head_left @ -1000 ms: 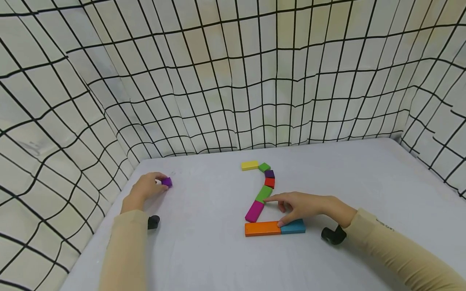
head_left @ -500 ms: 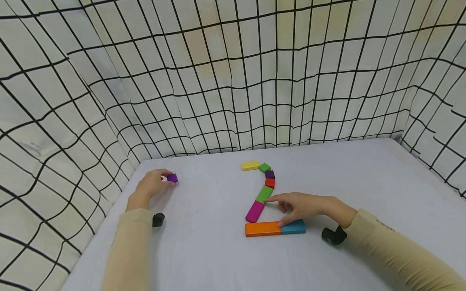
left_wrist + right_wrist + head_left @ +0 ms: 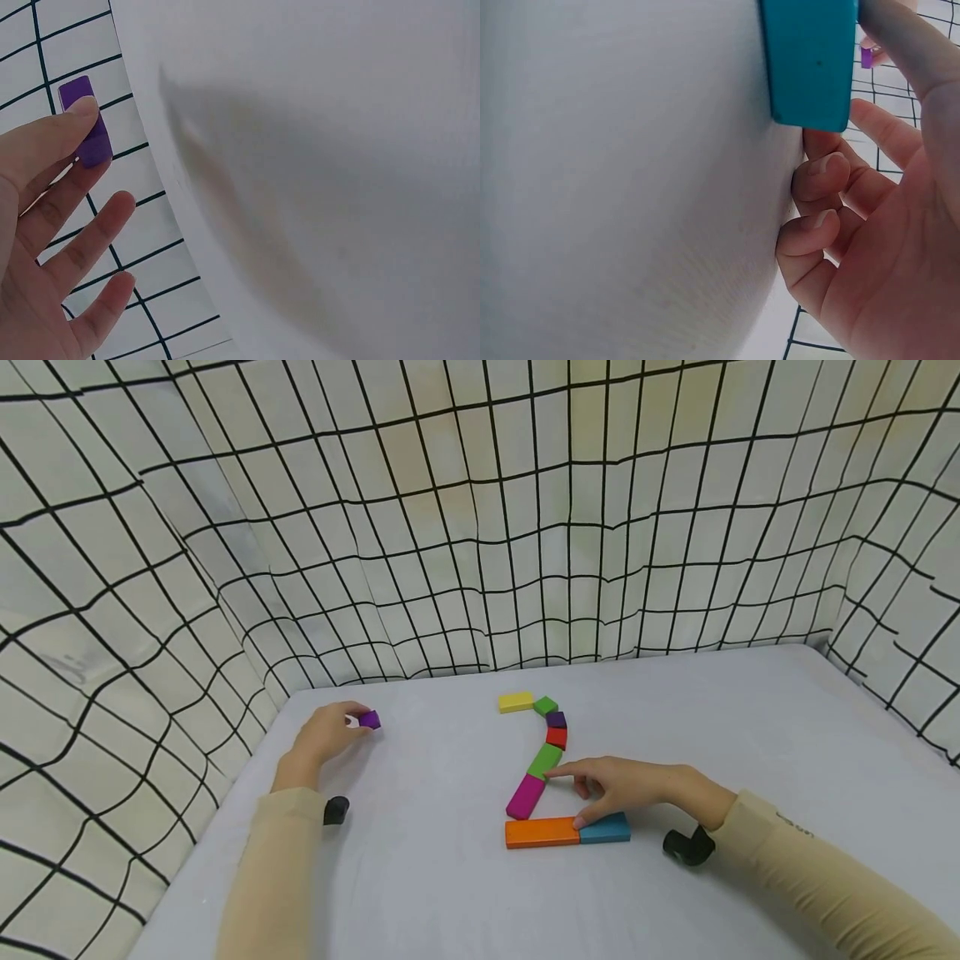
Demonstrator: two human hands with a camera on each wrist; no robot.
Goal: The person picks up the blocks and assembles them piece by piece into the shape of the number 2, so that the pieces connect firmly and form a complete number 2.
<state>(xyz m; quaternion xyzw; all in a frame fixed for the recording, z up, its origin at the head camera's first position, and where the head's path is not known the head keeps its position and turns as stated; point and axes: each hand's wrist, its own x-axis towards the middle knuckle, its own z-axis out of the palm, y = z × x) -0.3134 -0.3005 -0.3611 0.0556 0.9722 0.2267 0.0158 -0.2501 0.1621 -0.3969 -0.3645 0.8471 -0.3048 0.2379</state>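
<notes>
My left hand (image 3: 327, 737) pinches a small purple block (image 3: 370, 719) between thumb and fingers, above the left of the table; in the left wrist view that block (image 3: 85, 121) is upright, with the lower fingers spread below it. My right hand (image 3: 626, 783) rests by a chain of coloured blocks. Its index fingertip touches the edge of the long green block (image 3: 545, 760), near the magenta block (image 3: 526, 797). Its thumb lies where the orange block (image 3: 542, 832) meets the blue block (image 3: 606, 828). The other right fingers curl beneath, around nothing.
Farther up the chain are a red block (image 3: 557, 738), a dark purple block (image 3: 556, 719), a small green block (image 3: 545, 705) and a yellow block (image 3: 516, 702). The white table (image 3: 420, 893) is bordered by a black grid net (image 3: 480, 539) at the back and sides.
My left hand has moved right and slightly away from me, carrying the purple block. The right hand and the chain of blocks have stayed in place.
</notes>
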